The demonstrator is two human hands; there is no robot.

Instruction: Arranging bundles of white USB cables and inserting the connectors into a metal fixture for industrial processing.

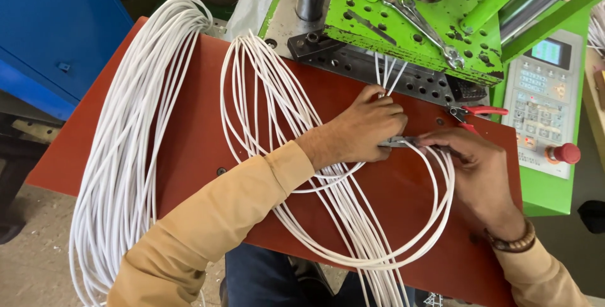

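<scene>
white cable loops (328, 174): laid on red board (189, 143), ends held by left hand (359, 132), fingers closed; small metal tool (398, 141) gripped crosswise by right hand (476, 168), touching the left.

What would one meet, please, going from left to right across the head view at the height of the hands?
Big hank of white cable → looped white cables → left hand → right hand → red knob.

At the far right, a pale grey control panel (542, 102) sat on the green machine, with 1 small rectangular bluish-green screen (547, 52) above rows of keys.
</scene>
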